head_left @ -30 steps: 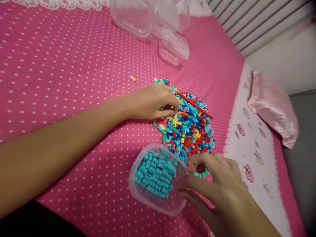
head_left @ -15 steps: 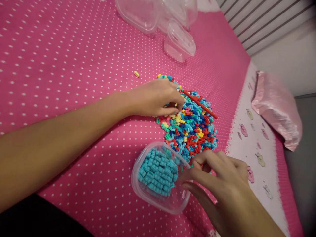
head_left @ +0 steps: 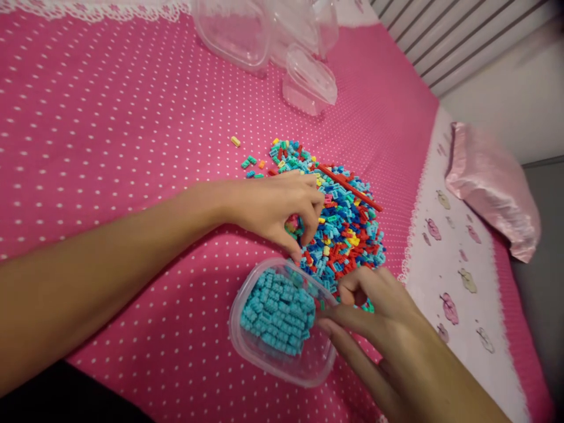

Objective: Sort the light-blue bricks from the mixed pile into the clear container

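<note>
A clear plastic container (head_left: 282, 376) holds rows of small turquoise building bricks (head_left: 279, 311), packed along its left side. My right hand (head_left: 383, 329) reaches over the container's right rim, with thumb and forefinger close together near the inner wall. Whatever lies between those fingertips cannot be made out. Beyond the container spreads a loose pile of small coloured bricks (head_left: 348, 229) in blue, red, yellow and green. My left hand (head_left: 282, 205) rests at the pile's left side, fingers curved and thumb apart from them, its thumb tip near the container's far rim.
A thin red stick (head_left: 350, 188) lies across the pile. Several clear plastic containers (head_left: 311, 82) stand farther back on the pink dotted cloth (head_left: 132, 117). A yellow brick (head_left: 235, 141) and a few green ones (head_left: 249, 161) lie left of the pile. A shiny pink pillow (head_left: 489, 182) is at right.
My left hand has drawn back toward the container, its thumb moving away from the fingers. Small bricks left of the pile have come into view. My right hand stays at the container's rim.
</note>
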Demonstrator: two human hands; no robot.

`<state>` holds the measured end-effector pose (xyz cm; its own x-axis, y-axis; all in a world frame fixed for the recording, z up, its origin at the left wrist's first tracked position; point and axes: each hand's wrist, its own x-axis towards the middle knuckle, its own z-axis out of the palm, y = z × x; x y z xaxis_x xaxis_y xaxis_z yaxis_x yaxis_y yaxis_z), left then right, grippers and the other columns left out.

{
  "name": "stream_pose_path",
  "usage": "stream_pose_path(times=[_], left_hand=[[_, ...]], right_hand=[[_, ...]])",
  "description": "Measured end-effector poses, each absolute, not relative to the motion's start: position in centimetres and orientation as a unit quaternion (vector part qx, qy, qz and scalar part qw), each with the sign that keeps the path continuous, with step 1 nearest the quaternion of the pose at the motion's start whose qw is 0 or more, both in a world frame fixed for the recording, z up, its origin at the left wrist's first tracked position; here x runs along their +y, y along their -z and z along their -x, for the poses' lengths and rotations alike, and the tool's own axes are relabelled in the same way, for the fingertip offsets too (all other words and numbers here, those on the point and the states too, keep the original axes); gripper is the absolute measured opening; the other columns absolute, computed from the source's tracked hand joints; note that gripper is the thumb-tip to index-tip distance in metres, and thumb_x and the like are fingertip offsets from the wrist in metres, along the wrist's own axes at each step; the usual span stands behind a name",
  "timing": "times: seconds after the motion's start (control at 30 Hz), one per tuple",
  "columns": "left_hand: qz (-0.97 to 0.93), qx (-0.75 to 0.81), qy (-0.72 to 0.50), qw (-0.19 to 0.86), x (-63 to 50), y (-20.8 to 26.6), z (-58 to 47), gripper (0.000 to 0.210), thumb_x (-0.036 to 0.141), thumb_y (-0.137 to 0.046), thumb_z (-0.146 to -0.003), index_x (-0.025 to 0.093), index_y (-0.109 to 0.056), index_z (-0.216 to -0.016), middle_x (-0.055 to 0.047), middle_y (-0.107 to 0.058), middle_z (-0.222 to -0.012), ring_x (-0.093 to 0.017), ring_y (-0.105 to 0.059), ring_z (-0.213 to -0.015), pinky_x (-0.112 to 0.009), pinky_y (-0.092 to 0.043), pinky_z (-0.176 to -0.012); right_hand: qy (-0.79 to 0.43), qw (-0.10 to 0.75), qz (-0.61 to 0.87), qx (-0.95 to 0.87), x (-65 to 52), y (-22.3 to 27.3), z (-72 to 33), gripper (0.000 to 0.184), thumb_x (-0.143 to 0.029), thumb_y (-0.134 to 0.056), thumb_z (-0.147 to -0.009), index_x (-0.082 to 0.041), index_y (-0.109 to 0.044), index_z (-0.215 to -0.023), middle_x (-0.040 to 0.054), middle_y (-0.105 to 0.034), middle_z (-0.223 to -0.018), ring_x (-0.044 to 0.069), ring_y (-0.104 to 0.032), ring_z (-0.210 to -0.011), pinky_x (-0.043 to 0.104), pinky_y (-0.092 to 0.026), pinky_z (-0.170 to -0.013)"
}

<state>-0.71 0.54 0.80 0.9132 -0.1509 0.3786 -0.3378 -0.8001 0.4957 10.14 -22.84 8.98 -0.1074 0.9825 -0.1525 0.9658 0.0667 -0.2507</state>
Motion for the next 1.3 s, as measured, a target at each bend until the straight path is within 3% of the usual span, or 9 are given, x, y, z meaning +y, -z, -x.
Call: stream_pose_path(times=[0.13,0.3,0.6,0.7,0.93,1.03,1.13,1.2,1.3], left_hand=[[-0.953,-0.119,-0.120,0.252,-0.3,-0.7,0.8,0.012,0.042,-0.084,-0.078,0.034,-0.082,-0.086,-0.004,-0.067,-0.106,-0.024,-0.051,-0.103,-0.036,-0.033,-0.090],[-0.957,-0.111,-0.128,0.236,-0.6,-0.5,0.9,0.007,0.037,-0.076,-0.087,0.035,-0.082,-0.091,-0.005,-0.065,-0.103,-0.025,-0.052,-0.104,-0.040,-0.031,-0.096],[-0.951,-0.133,-0.159,0.232,-1.1,-0.1,0.6,0.004,0.023,-0.074,-0.086,0.024,-0.076,-0.084,-0.006,-0.065,-0.101,-0.025,-0.054,-0.102,-0.038,-0.036,-0.092],[-0.943,-0.131,-0.169,0.256,-0.9,-0.5,0.5,0.007,0.026,-0.072,-0.089,0.024,-0.076,-0.084,-0.006,-0.066,-0.102,-0.024,-0.054,-0.101,-0.038,-0.037,-0.091],[-0.892,-0.112,-0.228,0.373,-0.6,-1.8,0.4,0.005,0.024,-0.069,-0.094,0.022,-0.071,-0.090,-0.001,-0.072,-0.092,-0.018,-0.062,-0.096,-0.031,-0.041,-0.094],[-0.861,-0.102,-0.279,0.414,-0.6,-2.1,0.5,0.002,0.020,-0.071,-0.092,0.021,-0.071,-0.090,0.001,-0.075,-0.091,-0.015,-0.064,-0.090,-0.028,-0.044,-0.087],[-0.838,-0.119,-0.291,0.446,-0.9,-2.4,0.5,0.004,0.018,-0.072,-0.091,0.022,-0.072,-0.088,0.001,-0.076,-0.092,-0.014,-0.065,-0.091,-0.029,-0.046,-0.090],[-0.833,-0.124,-0.281,0.460,-1.1,-2.5,0.5,0.008,0.018,-0.074,-0.089,0.023,-0.073,-0.083,0.002,-0.075,-0.090,-0.015,-0.066,-0.092,-0.030,-0.047,-0.093],[-0.835,-0.127,-0.269,0.462,-1.3,-2.6,0.4,0.012,0.019,-0.080,-0.083,0.023,-0.071,-0.077,0.002,-0.074,-0.085,-0.015,-0.066,-0.089,-0.030,-0.048,-0.092]], right_hand=[[-0.125,0.006,0.677,-0.726,-23.2,-8.4,-10.0,0.020,-0.021,-0.060,-0.095,-0.024,-0.068,-0.077,0.0047,-0.059,-0.086,0.020,-0.056,-0.080,0.034,-0.043,-0.065],[-0.079,-0.012,0.674,-0.735,-23.4,-8.0,-10.1,0.015,-0.024,-0.060,-0.095,-0.026,-0.069,-0.083,0.0045,-0.058,-0.083,0.021,-0.053,-0.078,0.035,-0.037,-0.065],[-0.092,0.005,0.671,-0.736,-23.1,-9.2,-10.4,0.015,-0.025,-0.060,-0.097,-0.025,-0.066,-0.083,0.0031,-0.059,-0.083,0.019,-0.055,-0.074,0.035,-0.042,-0.066],[-0.083,0.059,0.683,-0.723,-22.4,-9.4,-10.3,0.013,-0.026,-0.060,-0.097,-0.025,-0.067,-0.086,0.0024,-0.060,-0.084,0.018,-0.058,-0.074,0.033,-0.045,-0.065],[-0.076,0.271,0.768,-0.575,-19.2,-6.1,-11.1,0.016,-0.030,-0.058,-0.099,-0.024,-0.066,-0.086,0.0016,-0.066,-0.086,0.018,-0.062,-0.079,0.030,-0.048,-0.066],[-0.126,0.347,0.761,-0.533,-18.8,-4.9,-11.3,0.005,-0.029,-0.064,-0.095,-0.025,-0.062,-0.095,0.0005,-0.067,-0.089,0.017,-0.066,-0.081,0.029,-0.053,-0.068],[-0.128,0.439,0.732,-0.505,-18.7,-4.7,-11.3,0.010,-0.025,-0.072,-0.089,-0.026,-0.062,-0.093,-0.0005,-0.068,-0.088,0.016,-0.069,-0.082,0.029,-0.056,-0.071],[-0.125,0.459,0.727,-0.495,-18.8,-4.9,-11.4,0.011,-0.023,-0.075,-0.086,-0.026,-0.065,-0.091,-0.0012,-0.070,-0.085,0.016,-0.070,-0.078,0.028,-0.057,-0.068],[-0.142,0.405,0.742,-0.515,-19.3,-6.1,-11.6,0.008,-0.022,-0.075,-0.086,-0.027,-0.070,-0.089,-0.0020,-0.073,-0.081,0.016,-0.070,-0.072,0.027,-0.056,-0.062]])
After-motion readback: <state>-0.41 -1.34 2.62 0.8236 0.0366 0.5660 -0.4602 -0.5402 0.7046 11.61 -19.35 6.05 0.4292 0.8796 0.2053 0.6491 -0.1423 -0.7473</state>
